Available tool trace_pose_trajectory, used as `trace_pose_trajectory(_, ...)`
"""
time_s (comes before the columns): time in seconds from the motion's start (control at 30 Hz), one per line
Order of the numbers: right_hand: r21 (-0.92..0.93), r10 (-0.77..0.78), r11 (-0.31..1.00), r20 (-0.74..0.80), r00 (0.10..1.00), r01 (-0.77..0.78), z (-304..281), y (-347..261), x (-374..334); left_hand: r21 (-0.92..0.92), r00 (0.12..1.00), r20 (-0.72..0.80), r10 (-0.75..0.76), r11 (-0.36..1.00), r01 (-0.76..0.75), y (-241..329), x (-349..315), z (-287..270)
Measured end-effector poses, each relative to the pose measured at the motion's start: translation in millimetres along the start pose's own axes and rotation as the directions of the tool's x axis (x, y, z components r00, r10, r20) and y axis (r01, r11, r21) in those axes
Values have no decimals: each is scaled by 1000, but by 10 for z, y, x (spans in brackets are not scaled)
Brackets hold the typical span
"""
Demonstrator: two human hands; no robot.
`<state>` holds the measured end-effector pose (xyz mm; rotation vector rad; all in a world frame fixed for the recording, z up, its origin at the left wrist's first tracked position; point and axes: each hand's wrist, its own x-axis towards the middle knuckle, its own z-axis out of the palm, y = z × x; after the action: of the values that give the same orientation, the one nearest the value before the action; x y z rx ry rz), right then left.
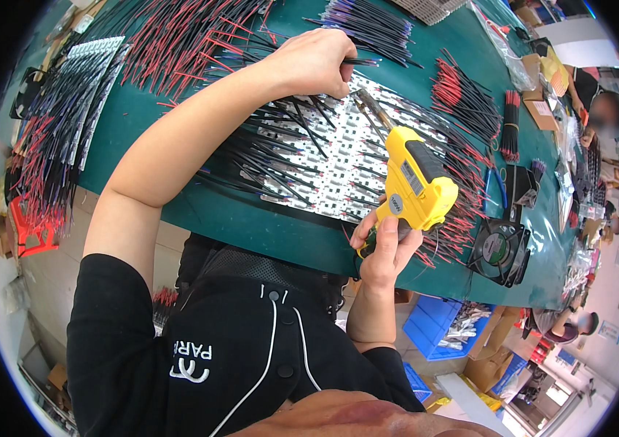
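My right hand (pixel 388 251) grips the handle of a yellow soldering gun (pixel 415 178). Its metal tip (pixel 373 109) points up and left over the white circuit boards (pixel 338 156). My left hand (pixel 320 62) is closed in a pinch at the far side of the boards, just beyond the tip. A dark wire (pixel 363 62) sticks out of its fingers to the right; the fingertips are partly hidden. Black wires (pixel 262 156) fan out from the boards' left side, and red-ended wires (pixel 462 218) from their right. Whether the tip touches a board I cannot tell.
Bundles of red and black wires (pixel 186 47) lie across the green table (pixel 229 226). More wired boards (pixel 95 65) sit at the left. A black fan (pixel 497 250) stands near the right front edge. A blue bin (pixel 430 328) is below. Other people (pixel 608 113) are at the far right.
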<state>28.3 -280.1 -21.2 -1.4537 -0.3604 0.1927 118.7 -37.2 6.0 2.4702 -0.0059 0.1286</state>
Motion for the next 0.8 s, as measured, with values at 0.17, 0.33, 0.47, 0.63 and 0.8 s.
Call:
trace_pose_trajectory(0.17, 22, 17, 1000, -18, 1000, -17, -11, 24, -5, 18, 1000, -9, 17, 1000, -17, 0, 5, 13)
trace_pose_trajectory(0.33, 99, 15, 995, 35, 999, -18, -59, 32, 7, 37, 1000, -8, 20, 999, -20, 15, 2, 7)
trace_pose_trajectory(0.47, 64, -31, 997, -82, 996, 37, 21, -84, 3, 42, 1000, -5, 18, 999, -18, 28, -9, -7)
trace_pose_trajectory(0.63, 114, -56, 991, -109, 992, 68, -7, -106, -13, 36, 1000, 12, -4, 999, 3, 47, -13, -23)
trace_pose_trajectory(0.8, 144, -57, 987, -119, 991, 74, -13, -64, -30, 19, 999, 4, 48, 999, -48, -48, -18, 0)
